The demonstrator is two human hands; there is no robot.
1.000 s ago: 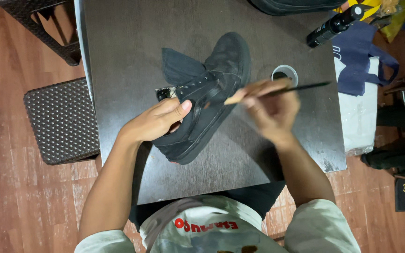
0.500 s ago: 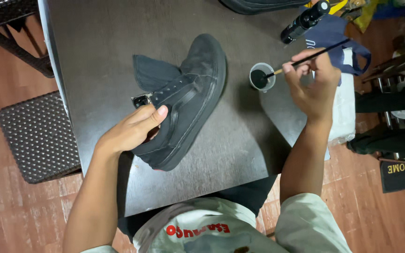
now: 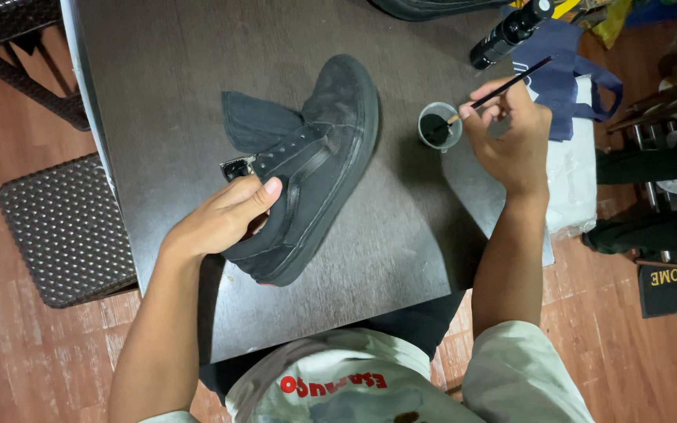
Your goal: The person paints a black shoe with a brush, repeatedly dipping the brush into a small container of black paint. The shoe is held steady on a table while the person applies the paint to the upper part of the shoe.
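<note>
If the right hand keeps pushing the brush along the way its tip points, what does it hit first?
The brush in the right hand already has its tip in the small cup, so likely the dark liquid and cup bottom.

right hand moved, brush dipped in cup

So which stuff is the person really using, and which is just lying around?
In use:
black shoe, held by the left hand
thin brush in the right hand
small pot of black stuff, brush tip dipped in

Lying about:
black bottle
dark blue cloth bag
brown woven stool
</note>
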